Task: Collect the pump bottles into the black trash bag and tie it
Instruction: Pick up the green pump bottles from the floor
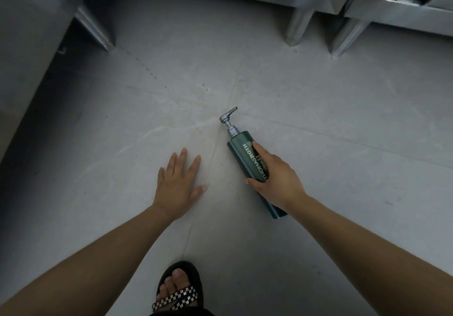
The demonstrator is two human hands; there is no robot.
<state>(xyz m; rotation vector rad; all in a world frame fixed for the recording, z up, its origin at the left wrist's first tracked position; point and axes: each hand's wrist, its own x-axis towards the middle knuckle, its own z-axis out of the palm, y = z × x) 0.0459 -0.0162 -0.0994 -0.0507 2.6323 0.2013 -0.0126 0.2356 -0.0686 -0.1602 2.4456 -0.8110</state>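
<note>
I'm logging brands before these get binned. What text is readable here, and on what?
"THOMASROTH": lengthwise on the green pump bottle, held by the right hand.
Small print near the bottle's pump end: too small to read.
Second line of lettering under that hand: mostly covered, unreadable.
Nothing else carries text.

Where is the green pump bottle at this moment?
In the head view the bottle is right of centre, down at the floor, gripped by the right hand, pump pointing toward the steel legs; the left hand is spread to its left.
</note>
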